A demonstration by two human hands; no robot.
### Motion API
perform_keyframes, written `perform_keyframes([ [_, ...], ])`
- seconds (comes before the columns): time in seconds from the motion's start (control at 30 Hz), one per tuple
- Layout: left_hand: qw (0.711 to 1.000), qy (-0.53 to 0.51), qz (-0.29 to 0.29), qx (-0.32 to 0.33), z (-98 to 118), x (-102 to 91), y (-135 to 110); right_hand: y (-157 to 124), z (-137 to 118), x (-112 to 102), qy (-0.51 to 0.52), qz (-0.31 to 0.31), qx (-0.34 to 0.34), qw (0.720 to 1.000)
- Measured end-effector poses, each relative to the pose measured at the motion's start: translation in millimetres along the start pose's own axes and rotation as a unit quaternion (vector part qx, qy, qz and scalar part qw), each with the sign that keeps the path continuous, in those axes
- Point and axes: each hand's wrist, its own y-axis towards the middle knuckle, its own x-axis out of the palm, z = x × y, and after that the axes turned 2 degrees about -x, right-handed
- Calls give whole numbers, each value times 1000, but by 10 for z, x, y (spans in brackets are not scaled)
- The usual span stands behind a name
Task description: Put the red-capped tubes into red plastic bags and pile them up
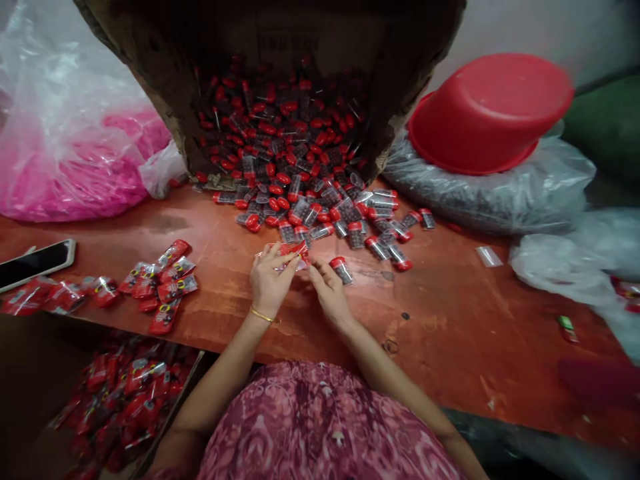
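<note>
My left hand [271,280], with a gold bangle at the wrist, is closed on a red printed plastic packet [286,249]. The fingers of my right hand [327,288] are pinched at the packet's right end; what exactly lies between them is hard to make out. Just beyond my right hand lies a small clear container with a red cap [341,269], filled with dark pieces. A heap of the same red-capped containers [300,193] spills from a tipped cardboard box [165,87] in front of my hands.
Left of my hands are red packets [165,283] and a phone [40,263]. Below the table edge, a carton holds more packets [130,393]. A pink-filled bag [75,160] stands at left. At right, a red tub [493,113] rests upside down on a plastic bag [490,197].
</note>
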Motion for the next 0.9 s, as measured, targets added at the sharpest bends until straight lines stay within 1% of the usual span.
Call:
perform_keyframes([
  [0.03, 1000, 21, 8, 16, 16, 35, -42, 31, -23, 25, 23, -4, 20, 1000],
  [0.07, 1000, 12, 14, 19, 27, 61, -80, 54, -40, 30, 35, -4, 33, 999],
  [0.1, 1000, -13, 13, 7, 37, 79, -117, 67, -51, 18, 36, 3, 37, 999],
  [0.13, 999, -48, 3, -25, 46, 87, -150, 68, -55, -4, 28, 13, 31, 999],
  [0.17, 993, -84, -20, -75, 56, 87, -182, 59, -53, -31, 12, 25, 19, 999],
  [0.2, 982, -120, -51, -137, 67, 83, -210, 42, -45, -57, -10, 36, 3, 999],
  [0.27, 942, -181, -118, -255, 91, 71, -259, -10, -19, -90, -57, 50, -29, 997],
  [0.3, 922, -206, -139, -296, 103, 68, -278, -41, -3, -95, -73, 48, -41, 995],
  [0.33, 909, -227, -142, -318, 111, 71, -293, -71, 12, -94, -80, 41, -49, 995],
  [0.37, 905, -244, -132, -323, 116, 79, -302, -98, 26, -92, -82, 31, -53, 995],
  [0.43, 909, -258, -99, -313, 113, 103, -309, -141, 44, -108, -89, 7, -55, 994],
  [0.5, 914, -255, -75, -307, 97, 127, -301, -155, 52, -177, -133, -7, -71, 988],
  [0.57, 914, -254, -67, -309, 79, 140, -281, -136, 65, -305, -231, 8, -107, 967],
  [0.63, 911, -259, -60, -315, 69, 141, -256, -97, 98, -462, -354, 63, -121, 925],
  [0.7, 904, -270, -63, -324, 73, 141, -229, -58, 154, -602, -455, 114, -91, 879],
  [0.73, 900, -277, -68, -330, 81, 142, -217, -45, 184, -655, -484, 123, -71, 864],
  [0.77, 895, -286, -74, -334, 90, 144, -207, -41, 209, -696, -495, 121, -55, 858],
  [0.8, 890, -294, -80, -339, 101, 147, -198, -45, 226, -725, -488, 111, -46, 864],
  [0.83, 886, -301, -84, -342, 112, 150, -191, -60, 231, -745, -460, 100, -42, 881],
  [0.9, 881, -311, -82, -346, 131, 151, -179, -116, 191, -765, -346, 84, -31, 934],
])
